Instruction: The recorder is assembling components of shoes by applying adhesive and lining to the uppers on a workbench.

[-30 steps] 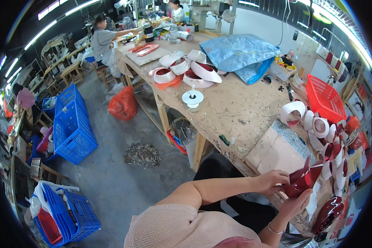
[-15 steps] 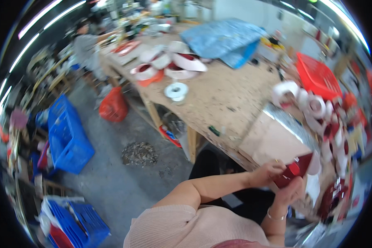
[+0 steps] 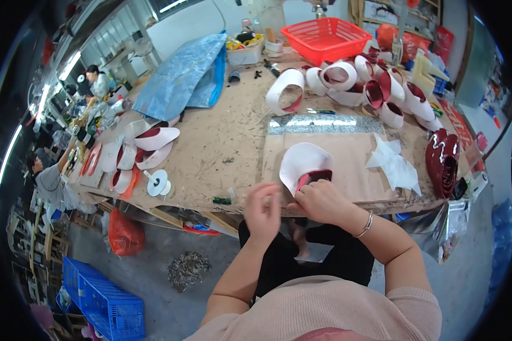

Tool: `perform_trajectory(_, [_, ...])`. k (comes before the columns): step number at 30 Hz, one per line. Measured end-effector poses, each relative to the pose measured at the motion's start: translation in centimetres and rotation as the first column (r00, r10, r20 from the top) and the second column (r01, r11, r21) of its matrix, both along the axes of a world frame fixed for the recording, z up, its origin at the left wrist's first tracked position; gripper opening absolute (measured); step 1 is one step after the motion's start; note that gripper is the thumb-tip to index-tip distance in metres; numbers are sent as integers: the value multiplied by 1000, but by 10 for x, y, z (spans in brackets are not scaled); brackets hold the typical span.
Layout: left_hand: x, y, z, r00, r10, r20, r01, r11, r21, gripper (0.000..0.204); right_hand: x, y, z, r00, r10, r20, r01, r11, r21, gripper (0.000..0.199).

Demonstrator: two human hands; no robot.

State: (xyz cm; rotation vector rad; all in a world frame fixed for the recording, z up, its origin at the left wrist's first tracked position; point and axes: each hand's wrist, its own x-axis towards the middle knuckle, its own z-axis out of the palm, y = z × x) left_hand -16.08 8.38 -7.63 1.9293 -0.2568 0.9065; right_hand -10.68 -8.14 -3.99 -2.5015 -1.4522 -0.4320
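A shoe upper [image 3: 302, 161], white outside with dark red lining, stands over the near edge of the work mat on the bench. My right hand [image 3: 322, 200] is closed on its near edge, where the red lining shows. Just left of it, my left hand [image 3: 263, 211] is raised with the fingers loosely apart and slightly blurred, and I see nothing in it. Beneath the upper lies a brown work mat [image 3: 347, 152] with a shiny strip along its far side. A white star-shaped sheet [image 3: 393, 165] rests on the mat's right part.
More white-and-red uppers [image 3: 347, 85] are heaped at the back right, before a red basket [image 3: 326, 38]. Dark red glossy shoes [image 3: 442, 162] stand at the right edge. Farther left are another pile of uppers [image 3: 148, 142], a white spool [image 3: 159, 183] and a blue plastic sheet [image 3: 176, 79].
My view has swung to the right. The upper, earlier held in both hands with red facing up, now shows its white side over the mat. My left hand has come off it.
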Motion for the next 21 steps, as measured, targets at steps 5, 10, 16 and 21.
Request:
perform_trajectory(5, [42, -5, 42, 896, -79, -437, 183, 962, 202, 28, 8, -11, 26, 919, 57, -389, -55, 998, 18, 25])
perform_trajectory(10, [65, -17, 63, 719, 151, -678, 356, 758, 547, 39, 91, -37, 4, 883, -359, -304, 458, 803, 382, 45])
perform_trajectory(16, [66, -7, 56, 883, 222, -413, 240, 544, 804, 18, 129, -42, -22, 716, -280, -640, 543, 799, 259, 34])
perform_trajectory(21, [41, 43, 31, 879, 77, -471, 155, 888, 433, 10, 129, -70, -38, 687, -414, -598, 657, 706, 266, 31])
